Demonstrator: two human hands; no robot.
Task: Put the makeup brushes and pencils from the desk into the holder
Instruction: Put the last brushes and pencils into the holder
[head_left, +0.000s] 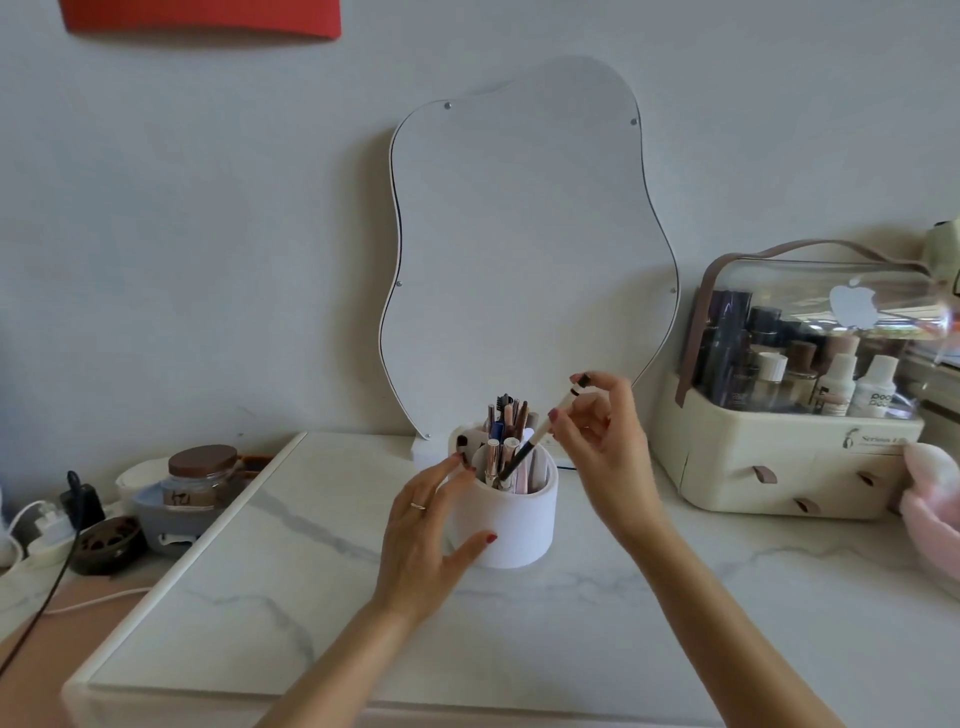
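A white round holder (511, 519) stands on the marble desk (322, 561) in front of the mirror. Several pencils and brushes (506, 421) stand upright in its compartments. My right hand (602, 436) pinches a white-and-black makeup pencil (543, 431) near its upper end; the pencil slants down with its dark tip inside the holder's front compartment. My left hand (426, 530) rests against the holder's left side, thumb on the front wall and fingertips at the rim. I see no loose brushes lying on the desk.
A wavy-edged mirror (524, 244) leans against the wall behind the holder. A cream cosmetics organiser with a clear lid (795, 415) stands at the right, a pink object (930, 499) beside it. A jar (202, 475), small dishes, plugs and cables crowd the left.
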